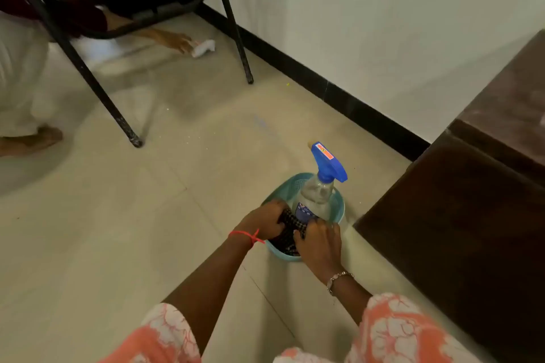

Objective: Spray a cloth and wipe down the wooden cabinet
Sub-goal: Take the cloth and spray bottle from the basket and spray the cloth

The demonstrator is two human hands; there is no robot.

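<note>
A teal plastic basket (339,209) stands on the tiled floor beside the dark wooden cabinet (460,215). Upright in it is a clear spray bottle (317,194) with a blue trigger head. A dark checked cloth (287,230) lies in the basket's near side. My left hand (265,219) grips the cloth's left part and my right hand (320,240) grips its right part, both down inside the basket. Most of the cloth is hidden under my fingers.
A black metal table frame (233,23) stands at the upper left. Under it another person's hand (174,40) touches a white cloth (203,47) on the floor, and a bare foot (32,138) rests at the far left. A white wall with black skirting (324,85) runs behind.
</note>
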